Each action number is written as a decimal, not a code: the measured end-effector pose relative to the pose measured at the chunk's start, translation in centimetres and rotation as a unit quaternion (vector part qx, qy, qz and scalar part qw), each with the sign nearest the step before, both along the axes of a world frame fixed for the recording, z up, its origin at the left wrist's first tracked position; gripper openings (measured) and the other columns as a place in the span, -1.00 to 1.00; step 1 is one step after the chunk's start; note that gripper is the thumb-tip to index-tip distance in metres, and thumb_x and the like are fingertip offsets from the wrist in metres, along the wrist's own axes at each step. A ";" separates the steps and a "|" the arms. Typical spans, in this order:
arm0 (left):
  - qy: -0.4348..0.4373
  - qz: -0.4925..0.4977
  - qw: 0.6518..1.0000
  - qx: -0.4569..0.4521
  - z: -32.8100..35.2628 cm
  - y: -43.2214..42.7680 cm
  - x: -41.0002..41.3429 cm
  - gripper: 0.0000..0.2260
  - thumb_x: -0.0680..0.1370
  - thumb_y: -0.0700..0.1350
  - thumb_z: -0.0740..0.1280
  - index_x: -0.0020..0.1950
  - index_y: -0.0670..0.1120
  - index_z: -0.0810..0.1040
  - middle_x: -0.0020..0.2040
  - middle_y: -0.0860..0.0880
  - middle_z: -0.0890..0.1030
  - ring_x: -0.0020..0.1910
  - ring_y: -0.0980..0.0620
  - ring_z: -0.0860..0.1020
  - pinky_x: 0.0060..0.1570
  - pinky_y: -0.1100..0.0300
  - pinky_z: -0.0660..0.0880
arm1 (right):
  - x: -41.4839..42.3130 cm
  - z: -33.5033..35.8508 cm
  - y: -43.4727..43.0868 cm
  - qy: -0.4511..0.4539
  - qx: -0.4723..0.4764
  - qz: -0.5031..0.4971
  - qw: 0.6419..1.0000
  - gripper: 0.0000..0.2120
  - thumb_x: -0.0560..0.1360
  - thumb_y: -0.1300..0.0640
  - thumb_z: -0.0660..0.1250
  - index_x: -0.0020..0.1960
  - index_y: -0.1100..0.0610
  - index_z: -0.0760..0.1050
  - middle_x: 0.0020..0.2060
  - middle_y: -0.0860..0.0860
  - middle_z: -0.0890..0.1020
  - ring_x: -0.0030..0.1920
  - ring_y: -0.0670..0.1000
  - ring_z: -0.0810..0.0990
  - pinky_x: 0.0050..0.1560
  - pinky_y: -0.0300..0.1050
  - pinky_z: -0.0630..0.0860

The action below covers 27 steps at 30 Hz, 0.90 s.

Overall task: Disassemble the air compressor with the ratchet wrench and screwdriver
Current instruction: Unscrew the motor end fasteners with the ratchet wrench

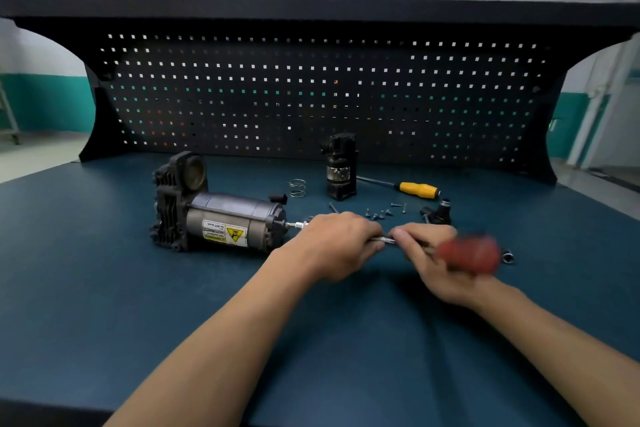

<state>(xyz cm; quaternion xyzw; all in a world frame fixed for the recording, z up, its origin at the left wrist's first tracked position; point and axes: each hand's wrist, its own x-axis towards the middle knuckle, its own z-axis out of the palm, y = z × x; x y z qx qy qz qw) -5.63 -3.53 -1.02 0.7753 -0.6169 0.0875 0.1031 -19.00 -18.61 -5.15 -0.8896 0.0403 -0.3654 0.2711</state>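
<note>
Compressor [214, 215] lies on its side toward the left of the blue surface [104, 288], finned head to the left and warning sticker facing up. Both hands sit just off its right end, nearly touching. The left hand [336, 239] is curled over the metal shaft of a red-handled tool [469, 253], and the right hand [433, 253] is wrapped round the blurry red grip. The shaft's tip meets the motor end. Behind them, a yellow screwdriver [417, 190] lies beside an upright black cylinder part [341, 166], with a loose spring [298, 188] to its left. A scatter of small screws [381, 213] lies just past the knuckles, and a small black fitting [440, 213] sits to their right.
</note>
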 end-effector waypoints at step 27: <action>0.039 -0.039 0.998 -0.043 -0.3 0.7 0.9 -0.81 0.57 0.13 0.34 0.13 0.13 0.63 -0.04 0.09 0.66 -0.02 0.01 0.57 -0.07 0.06 0.51 | -0.1 1.7 1.0 0.175 0.480 0.009 0.860 -0.70 0.60 -0.07 0.31 -0.07 0.17 0.56 -0.46 0.12 0.50 -0.61 -0.07 0.26 -0.61 -0.30 0.14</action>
